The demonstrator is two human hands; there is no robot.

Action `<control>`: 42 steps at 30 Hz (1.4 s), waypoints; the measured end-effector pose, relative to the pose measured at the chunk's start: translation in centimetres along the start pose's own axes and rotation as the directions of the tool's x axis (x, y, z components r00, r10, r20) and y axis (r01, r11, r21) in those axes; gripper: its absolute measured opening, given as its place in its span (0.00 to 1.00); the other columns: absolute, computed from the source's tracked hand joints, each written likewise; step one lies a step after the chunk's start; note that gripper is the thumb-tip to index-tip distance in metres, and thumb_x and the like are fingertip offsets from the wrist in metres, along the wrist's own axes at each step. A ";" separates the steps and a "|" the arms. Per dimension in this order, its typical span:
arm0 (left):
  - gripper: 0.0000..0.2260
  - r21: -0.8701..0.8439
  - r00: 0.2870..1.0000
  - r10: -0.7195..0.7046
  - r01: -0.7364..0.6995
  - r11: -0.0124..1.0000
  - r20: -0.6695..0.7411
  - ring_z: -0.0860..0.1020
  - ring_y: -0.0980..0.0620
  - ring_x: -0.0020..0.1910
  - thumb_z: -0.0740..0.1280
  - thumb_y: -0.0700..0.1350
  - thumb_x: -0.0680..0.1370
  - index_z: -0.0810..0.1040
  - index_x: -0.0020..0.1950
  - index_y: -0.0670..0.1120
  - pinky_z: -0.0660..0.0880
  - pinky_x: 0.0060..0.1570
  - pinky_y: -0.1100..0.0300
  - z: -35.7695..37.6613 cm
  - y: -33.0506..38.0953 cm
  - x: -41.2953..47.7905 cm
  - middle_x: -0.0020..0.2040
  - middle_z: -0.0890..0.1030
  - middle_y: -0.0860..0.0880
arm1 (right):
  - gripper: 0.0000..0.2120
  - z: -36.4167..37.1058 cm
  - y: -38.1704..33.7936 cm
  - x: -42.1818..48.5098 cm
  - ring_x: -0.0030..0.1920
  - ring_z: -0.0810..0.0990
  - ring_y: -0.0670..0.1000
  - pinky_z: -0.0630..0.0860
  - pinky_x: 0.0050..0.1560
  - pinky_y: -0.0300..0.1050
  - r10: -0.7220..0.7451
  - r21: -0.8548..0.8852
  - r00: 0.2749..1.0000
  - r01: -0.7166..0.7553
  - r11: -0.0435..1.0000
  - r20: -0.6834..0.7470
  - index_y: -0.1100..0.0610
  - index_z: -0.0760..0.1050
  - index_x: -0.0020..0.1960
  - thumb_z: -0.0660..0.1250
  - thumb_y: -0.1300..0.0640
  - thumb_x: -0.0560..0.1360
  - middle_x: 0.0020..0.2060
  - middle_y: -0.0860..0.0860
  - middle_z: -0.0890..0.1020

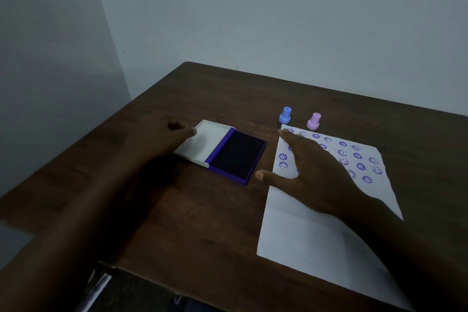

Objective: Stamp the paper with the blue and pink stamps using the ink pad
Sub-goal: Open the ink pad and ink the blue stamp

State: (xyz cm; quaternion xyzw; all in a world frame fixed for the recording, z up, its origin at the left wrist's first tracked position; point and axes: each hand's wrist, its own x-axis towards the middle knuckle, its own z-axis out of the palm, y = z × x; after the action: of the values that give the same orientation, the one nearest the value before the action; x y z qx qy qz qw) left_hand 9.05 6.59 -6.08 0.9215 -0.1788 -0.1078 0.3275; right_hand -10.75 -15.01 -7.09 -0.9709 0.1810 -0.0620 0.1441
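A dark wooden table [207, 210] set against a pale wall [253, 7], seen from above the person's shoulders. An ink pad [236, 157] lies open near the middle of the table: its purple tray holds a dark inked surface, and its white lid [206, 143] is folded back flat to the left, joined along the hinge. The left hand [162, 139] rests at the lid's left edge, fingers loosely curled, with the fingertips [193, 131] touching the lid's rim; it holds nothing. To the right lies a white sheet of paper [316, 240], its far half covered with rows of purple stamp marks [361, 166], some smiling faces and some flower-like rings; the near half is blank. The right hand [314, 172] is spread palm down over the paper's upper left part, thumb stretched out toward the ink pad, fingers extended toward the far edge, empty; whether it presses on the sheet or hovers just above cannot be told. Just beyond the paper's far edge stand two small stamps, upright and apart from each other: the blue stamp [285, 115] on the left, the pink stamp [314, 121] on the right. Neither hand touches either.
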 end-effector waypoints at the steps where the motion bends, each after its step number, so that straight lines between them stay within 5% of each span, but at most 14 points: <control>1: 0.12 0.011 1.000 0.021 -0.021 1.000 0.008 0.78 0.46 0.54 0.70 0.57 0.78 0.81 0.49 0.49 0.72 0.52 0.53 -0.1 0.0 0.2 0.53 0.82 0.47 | 0.56 0.1 -0.1 0.1 0.77 0.62 0.51 0.62 0.74 0.53 -0.005 -0.003 1.000 0.005 1.000 -0.006 0.48 0.52 0.80 0.54 0.20 0.60 0.79 0.47 0.60; 5: 0.17 0.058 0.998 0.056 -0.058 0.997 0.036 0.78 0.48 0.54 0.71 0.60 0.77 0.83 0.52 0.46 0.71 0.52 0.56 -0.7 0.8 1.5 0.53 0.81 0.48 | 0.57 0.2 -0.2 0.3 0.77 0.62 0.50 0.62 0.73 0.51 -0.020 -0.006 1.000 0.020 1.000 -0.004 0.48 0.51 0.80 0.54 0.19 0.59 0.79 0.47 0.60; 8: 0.16 0.056 0.988 0.151 -0.151 0.987 0.010 0.77 0.53 0.46 0.70 0.59 0.78 0.84 0.52 0.47 0.70 0.41 0.60 -1.1 1.7 2.5 0.51 0.83 0.48 | 0.56 0.3 -0.3 0.2 0.77 0.63 0.50 0.62 0.73 0.50 -0.012 0.010 1.000 0.012 1.000 -0.025 0.48 0.52 0.80 0.53 0.19 0.59 0.79 0.46 0.61; 13: 0.19 -0.128 0.976 0.208 -0.214 0.968 -0.059 0.79 0.51 0.57 0.67 0.60 0.79 0.82 0.64 0.50 0.70 0.56 0.57 -0.5 2.0 4.1 0.57 0.81 0.52 | 0.54 -0.2 -0.3 0.5 0.75 0.65 0.51 0.62 0.73 0.50 0.025 0.009 0.999 -0.025 1.000 -0.046 0.49 0.54 0.79 0.55 0.21 0.60 0.78 0.48 0.64; 16: 0.12 -0.306 0.978 0.203 -0.209 0.929 -0.052 0.80 0.53 0.52 0.68 0.56 0.80 0.82 0.60 0.53 0.76 0.52 0.57 0.7 1.2 4.5 0.55 0.82 0.52 | 0.54 -1.0 0.4 1.4 0.73 0.69 0.54 0.68 0.69 0.55 0.098 0.030 0.994 -0.097 0.995 -0.050 0.46 0.57 0.78 0.52 0.19 0.59 0.78 0.53 0.63; 20: 0.08 -0.298 0.973 0.229 -0.226 0.927 -0.025 0.80 0.56 0.51 0.70 0.55 0.79 0.81 0.57 0.56 0.75 0.54 0.58 1.6 0.5 5.2 0.47 0.80 0.59 | 0.34 -2.1 1.8 4.1 0.66 0.76 0.54 0.71 0.64 0.51 0.070 0.086 0.973 -0.053 0.995 -0.218 0.49 0.67 0.74 0.66 0.34 0.73 0.70 0.52 0.76; 23: 0.10 -0.392 0.973 0.230 -0.216 0.894 -0.012 0.81 0.58 0.49 0.70 0.55 0.79 0.82 0.57 0.55 0.75 0.46 0.63 1.8 0.8 5.4 0.50 0.82 0.59 | 0.30 -3.0 2.5 7.6 0.63 0.78 0.57 0.71 0.64 0.51 0.070 0.046 0.963 -0.060 0.997 -0.259 0.57 0.69 0.73 0.69 0.44 0.76 0.66 0.57 0.79; 29: 0.20 -0.710 0.967 0.216 -0.057 0.702 0.136 0.85 0.54 0.48 0.58 0.65 0.81 0.83 0.57 0.54 0.77 0.47 0.56 1.2 2.2 4.6 0.55 0.87 0.53 | 0.19 -3.1 4.0 12.5 0.49 0.81 0.52 0.72 0.51 0.45 0.174 0.008 0.960 -0.177 0.984 -0.219 0.52 0.80 0.59 0.70 0.44 0.72 0.52 0.52 0.85; 33: 0.24 -0.757 0.957 0.232 -0.019 0.653 0.176 0.85 0.53 0.48 0.55 0.66 0.81 0.83 0.59 0.52 0.77 0.48 0.55 1.1 2.0 4.7 0.55 0.87 0.51 | 0.08 -2.9 4.0 13.3 0.40 0.77 0.47 0.69 0.43 0.43 0.157 -0.044 0.970 -0.168 0.985 -0.187 0.50 0.81 0.43 0.71 0.45 0.71 0.44 0.49 0.85; 38: 0.18 -0.766 0.947 0.277 -0.054 0.641 0.165 0.86 0.53 0.49 0.64 0.62 0.78 0.83 0.59 0.53 0.80 0.47 0.58 1.2 1.9 4.5 0.54 0.88 0.52 | 0.07 -3.3 1.0 11.9 0.25 0.73 0.36 0.66 0.30 0.28 0.024 0.299 0.973 0.048 0.953 -0.230 0.44 0.84 0.36 0.72 0.47 0.73 0.24 0.39 0.80; 40: 0.15 -0.765 0.937 0.302 -0.063 0.641 0.176 0.86 0.52 0.52 0.68 0.60 0.77 0.84 0.58 0.55 0.81 0.44 0.61 1.4 2.0 4.3 0.54 0.88 0.53 | 0.06 -3.5 -1.2 10.9 0.27 0.75 0.37 0.68 0.32 0.28 -0.004 0.458 0.969 0.120 0.881 -0.247 0.44 0.86 0.41 0.72 0.46 0.73 0.31 0.37 0.85; 42: 0.14 -0.783 0.924 0.332 -0.062 0.619 0.189 0.87 0.52 0.51 0.72 0.59 0.74 0.85 0.56 0.56 0.82 0.42 0.63 1.6 2.1 4.1 0.55 0.88 0.53 | 0.07 -3.6 -3.1 10.4 0.37 0.82 0.42 0.77 0.41 0.39 0.018 0.571 0.971 0.125 0.812 -0.239 0.46 0.87 0.46 0.73 0.45 0.72 0.41 0.41 0.88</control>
State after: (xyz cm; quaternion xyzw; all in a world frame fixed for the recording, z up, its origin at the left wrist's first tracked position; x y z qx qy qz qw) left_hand 11.76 2.52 -6.29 0.6405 -0.2677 -0.2817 0.6624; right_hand -0.73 -17.03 -2.08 -0.8709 0.1415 -0.2317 0.4097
